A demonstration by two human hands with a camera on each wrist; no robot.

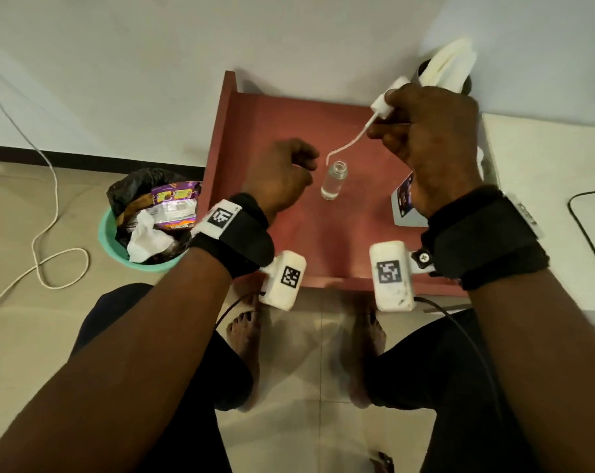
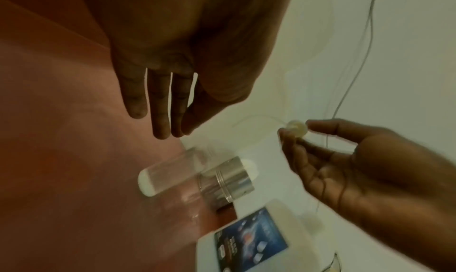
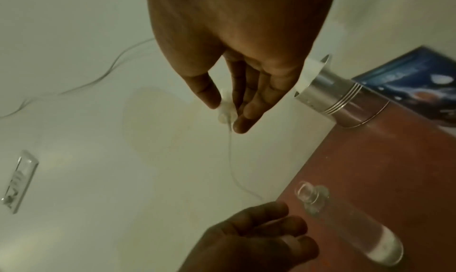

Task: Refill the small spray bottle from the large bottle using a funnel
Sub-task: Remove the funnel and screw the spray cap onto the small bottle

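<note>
Clear glass forms the small spray bottle (image 1: 334, 180), which stands upright and uncapped on the reddish-brown table (image 1: 323, 240), a little liquid at its bottom. Your right hand (image 1: 432, 138) pinches the white spray head (image 1: 386, 102) above and right of it, the thin curved dip tube (image 1: 345, 146) trailing down with its tip just above the bottle's mouth. Your left hand (image 1: 282, 175) hovers just left of the bottle, fingers loosely curled, gripping nothing. Printing on the large bottle (image 2: 251, 237) is too blurred to read; you can only make out a dark blue label on its white plastic body, at the table's right edge. Both wrist views show what your right arm hides from the head view: a ribbed silver metal cylinder (image 3: 343, 102) standing between the two bottles. Only the head view shows the teal bin (image 1: 146, 230) of wrappers on the floor.
</note>
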